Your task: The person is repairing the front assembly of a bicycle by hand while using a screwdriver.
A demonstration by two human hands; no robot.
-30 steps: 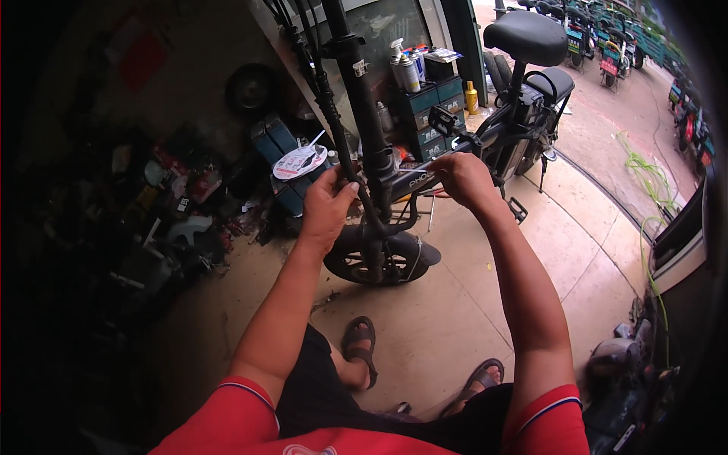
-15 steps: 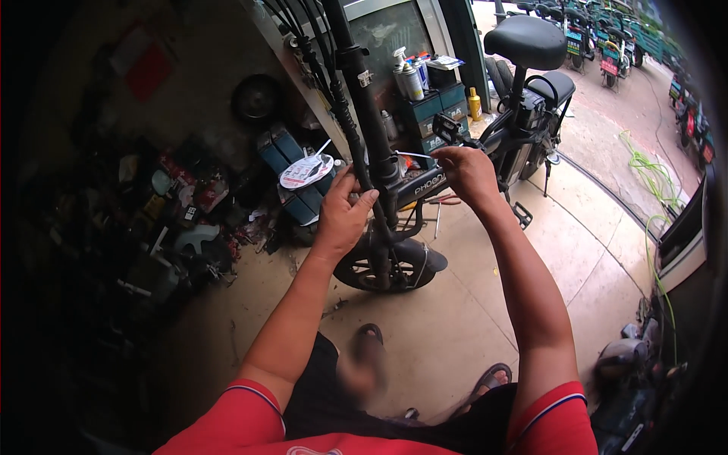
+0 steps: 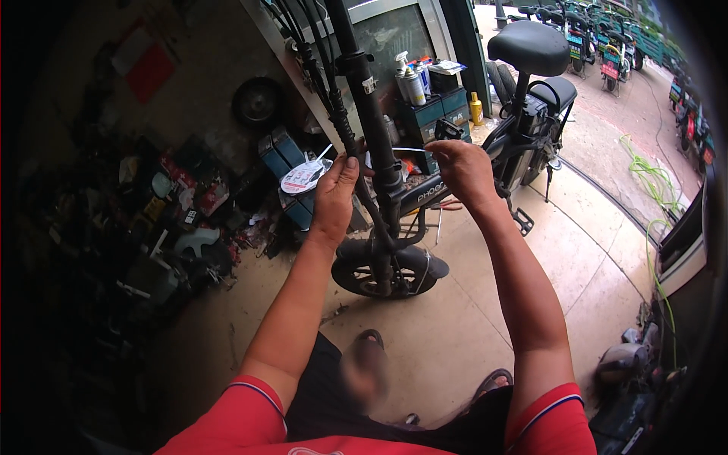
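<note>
A black electric bike (image 3: pixel 425 196) stands in front of me, its front wheel toward me. My left hand (image 3: pixel 335 196) is closed round the black cable bundle (image 3: pixel 345 130) beside the bike's upright front tube (image 3: pixel 371 110), thumb pressed on it. To the right of that tube, my right hand (image 3: pixel 461 168) pinches the end of a thin white strip, which looks like a cable tie (image 3: pixel 407 149). The strip runs left behind the tube toward my left hand; its other end is hidden there.
Spray cans (image 3: pixel 413 85) and a yellow bottle (image 3: pixel 475 109) stand by dark battery boxes (image 3: pixel 428 114). A round white hand fan (image 3: pixel 305 176) lies on blue boxes. Tools (image 3: pixel 449 205) lie on the floor behind the bike. Cluttered parts (image 3: pixel 189 235) fill the left side; a green hose (image 3: pixel 652 176) lies right.
My left hand has risen slightly and its fingers have closed round the cable bundle. My right hand has shifted a little left and up, still pinching the white strip.
</note>
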